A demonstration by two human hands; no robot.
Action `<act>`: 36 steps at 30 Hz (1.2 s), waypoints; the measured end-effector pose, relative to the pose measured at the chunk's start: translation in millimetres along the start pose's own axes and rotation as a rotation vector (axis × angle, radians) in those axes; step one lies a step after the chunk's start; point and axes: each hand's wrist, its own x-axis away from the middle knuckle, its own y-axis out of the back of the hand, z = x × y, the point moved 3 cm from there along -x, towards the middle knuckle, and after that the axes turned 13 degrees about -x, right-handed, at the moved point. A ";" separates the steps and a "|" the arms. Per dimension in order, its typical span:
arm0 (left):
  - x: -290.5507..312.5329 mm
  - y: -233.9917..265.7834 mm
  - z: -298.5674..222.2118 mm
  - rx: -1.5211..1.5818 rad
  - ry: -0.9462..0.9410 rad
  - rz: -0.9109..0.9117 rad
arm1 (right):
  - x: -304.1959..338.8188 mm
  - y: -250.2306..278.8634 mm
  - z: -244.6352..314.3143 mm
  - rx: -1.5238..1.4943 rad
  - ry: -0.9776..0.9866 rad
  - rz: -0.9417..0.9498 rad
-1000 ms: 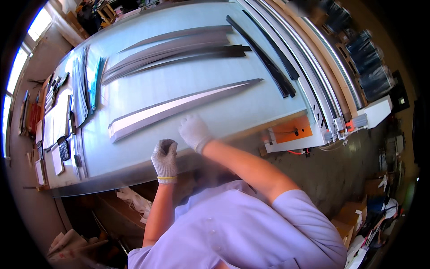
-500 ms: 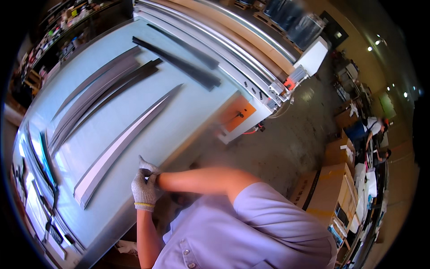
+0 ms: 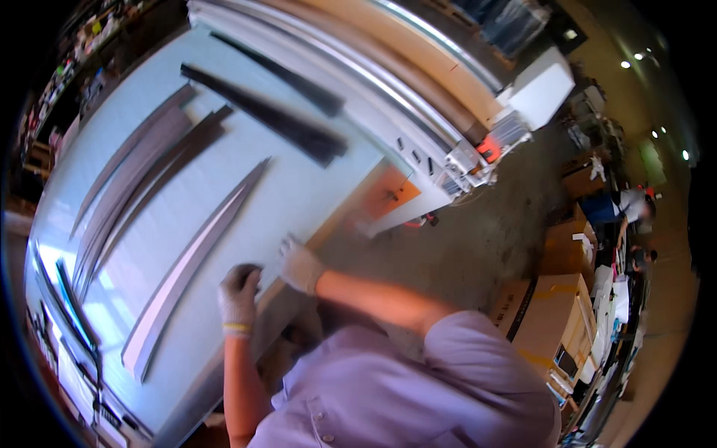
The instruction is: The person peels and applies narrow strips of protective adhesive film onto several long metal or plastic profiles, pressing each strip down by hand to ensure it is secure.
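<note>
My left hand (image 3: 239,300), in a light knit glove with a yellow cuff band, is raised by the table's near edge. Its fingers are curled by a dark patch, and what they hold, if anything, cannot be made out. My right hand (image 3: 300,269), gloved too and blurred, is apart from it to the right, fingers loosely stretched with nothing visible in them. Nearest to both, a long curved grey strip with a pale pinkish band (image 3: 179,287) lies on the pale table (image 3: 216,299). Beyond it are a bundle of curved grey strips (image 3: 119,190) and dark tapered strips (image 3: 261,112).
A long roller machine (image 3: 358,71) with an orange panel (image 3: 392,190) borders the table's far right side. Dark and teal strips (image 3: 71,299) lie at the left end. Cardboard boxes (image 3: 549,313) stand on the right, with people (image 3: 627,209) farther off. Crowded shelves (image 3: 75,67) fill the far left.
My hands were together and have come apart: the right one moved away to the right, while the left stayed near its place. The view has shifted slightly; the strips lie as before.
</note>
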 end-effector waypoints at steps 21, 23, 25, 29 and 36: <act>-103.7 -30.4 -3.3 -0.281 0.034 -0.419 | -18.4 11.8 -131.7 -0.542 0.054 -0.327; -90.9 -8.1 24.4 -0.452 0.078 -0.441 | 16.7 12.2 -208.5 -0.449 -0.292 -0.744; -83.1 8.5 49.5 -0.638 0.072 -0.484 | 53.7 1.7 -287.0 -0.316 -0.817 -0.683; -90.2 37.2 87.3 -0.978 0.113 -0.513 | 86.3 -7.1 -381.7 0.056 -1.068 -0.557; -96.9 72.6 140.9 -1.279 0.317 -0.338 | 74.1 -36.9 -412.0 -0.026 -1.240 -0.505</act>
